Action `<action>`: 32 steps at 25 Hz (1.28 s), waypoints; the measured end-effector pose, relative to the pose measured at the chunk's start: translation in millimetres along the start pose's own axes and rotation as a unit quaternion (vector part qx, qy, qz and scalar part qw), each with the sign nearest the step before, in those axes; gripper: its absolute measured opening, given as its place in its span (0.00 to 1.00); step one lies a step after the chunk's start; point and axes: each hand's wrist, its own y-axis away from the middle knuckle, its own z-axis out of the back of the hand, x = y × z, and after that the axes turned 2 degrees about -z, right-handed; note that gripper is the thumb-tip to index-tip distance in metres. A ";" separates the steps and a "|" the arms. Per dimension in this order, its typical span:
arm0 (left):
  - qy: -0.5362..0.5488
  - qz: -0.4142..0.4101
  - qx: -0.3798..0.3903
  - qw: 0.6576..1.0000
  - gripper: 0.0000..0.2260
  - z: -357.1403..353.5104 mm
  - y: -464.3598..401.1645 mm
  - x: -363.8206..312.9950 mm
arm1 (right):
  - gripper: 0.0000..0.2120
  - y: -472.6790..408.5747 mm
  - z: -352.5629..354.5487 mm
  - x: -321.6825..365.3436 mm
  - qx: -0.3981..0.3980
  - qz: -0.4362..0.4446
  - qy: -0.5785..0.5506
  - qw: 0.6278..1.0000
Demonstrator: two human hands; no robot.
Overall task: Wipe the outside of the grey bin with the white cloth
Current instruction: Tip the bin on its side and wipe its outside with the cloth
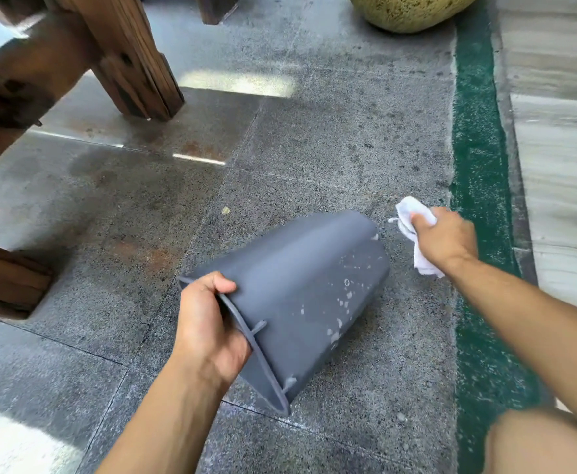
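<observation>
left hand (208,323) grips grey bin (300,289) rim | right hand (446,239) clutches white cloth (412,220), apart from the bin | risk: our one-handed hold may let it twist under wiping pressure

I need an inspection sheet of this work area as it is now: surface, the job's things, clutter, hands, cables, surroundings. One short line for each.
Surface: speckled grey stone floor, with rust-coloured stains and damp-looking patches.
Job's things: grey bin held tilted, base away from the person, pale spots on its outer wall; white cloth bunched up, apart from the bin.
Clutter: one small pale scrap on the floor.
Hands: left hand grips the bin's rim; right hand clutches the cloth.
Cables: nothing seen.
Surroundings: wooden legs at left, green strip at right, yellowish pot at top.
</observation>
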 end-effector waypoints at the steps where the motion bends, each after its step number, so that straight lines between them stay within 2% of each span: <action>1: 0.008 -0.005 0.011 1.000 0.25 -1.7 1.1 -2.9 | 0.17 4.1 5.3 3.7 -0.007 -0.004 -0.045 0.999; 4: 0.042 -0.033 0.026 0.998 0.17 -8.6 -0.5 -12.6 | 0.14 25.3 24.8 23.5 0.017 -0.023 -0.168 0.985; 5: 0.051 -0.047 0.023 0.997 0.17 -10.4 -2.2 -15.8 | 0.13 35.7 32.8 32.4 0.028 -0.019 -0.194 0.980; 7: 0.063 -0.066 0.007 0.996 0.24 -14.0 -3.7 -19.4 | 0.12 58.9 47.3 53.5 0.059 0.039 -0.217 0.974; 8: 0.054 -0.075 -0.004 0.996 0.22 -16.1 -3.7 -20.8 | 0.12 72.8 51.7 65.7 0.082 0.085 -0.222 0.968; 10: 0.043 -0.089 -0.036 0.994 0.10 -19.2 -3.1 -20.6 | 0.11 103.6 53.0 88.5 0.122 0.169 -0.227 0.951; 11: 0.049 -0.092 -0.051 0.993 0.08 -20.4 -2.3 -20.9 | 0.11 117.4 49.6 97.1 0.129 0.202 -0.229 0.943; 13: 0.078 -0.092 -0.073 0.990 0.09 -22.6 0.0 -21.5 | 0.12 137.2 39.5 106.3 0.115 0.241 -0.244 0.932; 15: 0.083 -0.088 -0.071 0.990 0.11 -23.3 2.3 -21.3 | 0.13 141.6 32.0 106.6 0.099 0.241 -0.268 0.927; 21: 0.029 -0.072 -0.034 0.996 0.14 -27.6 14.6 -10.0 | 0.08 143.4 40.2 107.3 0.088 0.206 -0.321 0.920; 26: -0.014 -0.070 0.028 0.997 0.15 -38.1 25.5 5.9 | 0.13 172.8 41.2 125.6 0.066 0.277 -0.261 0.923; 29: -0.004 -0.047 0.078 0.996 0.16 -36.7 27.9 12.0 | 0.15 182.0 43.5 135.1 0.048 0.286 -0.241 0.926; 32: 0.004 -0.034 0.102 0.994 0.17 -32.9 24.8 17.8 | 0.13 183.6 44.5 139.7 0.047 0.284 -0.221 0.932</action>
